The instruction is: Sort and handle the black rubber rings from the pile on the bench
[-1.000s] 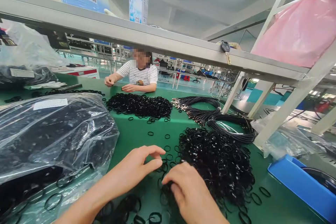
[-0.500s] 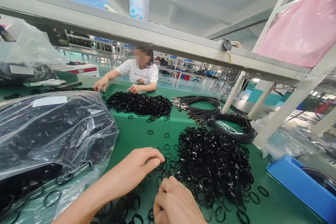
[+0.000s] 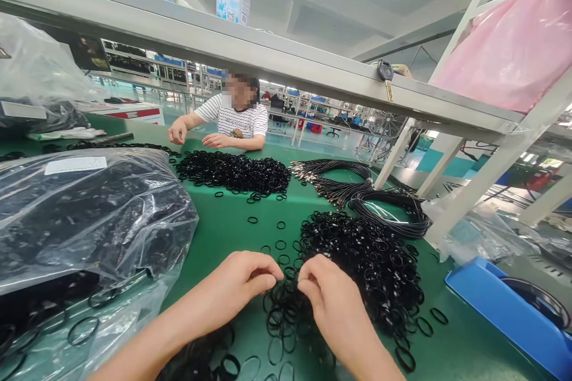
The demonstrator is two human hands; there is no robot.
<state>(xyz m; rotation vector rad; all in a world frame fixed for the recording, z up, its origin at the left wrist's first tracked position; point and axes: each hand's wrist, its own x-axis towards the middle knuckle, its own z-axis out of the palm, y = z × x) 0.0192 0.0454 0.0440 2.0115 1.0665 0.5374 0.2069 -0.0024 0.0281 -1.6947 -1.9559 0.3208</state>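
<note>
Many thin black rings, seemingly rubber, lie in a large pile [image 3: 361, 268] on the green table, with looser rings [image 3: 281, 315] strewn at its left side. My left hand [image 3: 252, 274] hovers over these loose rings, thumb and forefinger pinched close together. Opposite it, my right hand [image 3: 333, 292] is at the pile's left edge with curled fingers and thumb drawn together. Rings show right around both sets of fingertips, but what either hand holds is too small to make out. Below my left forearm is another dark heap of rings [image 3: 196, 357], partly hidden.
On the left lies a clear plastic bag [image 3: 134, 202] of black items. Coiled black cables [image 3: 388, 211] and a blue bin [image 3: 504, 315] are to the right. Farther back stands another ring pile [image 3: 232, 169], before a person [image 3: 239, 122]. A metal shelf [image 3: 277, 50] crosses overhead.
My right hand has moved up and forward from the near edge to beside my left hand, which stays almost in place. The person's hands opposite have shifted; the view has tilted slightly.
</note>
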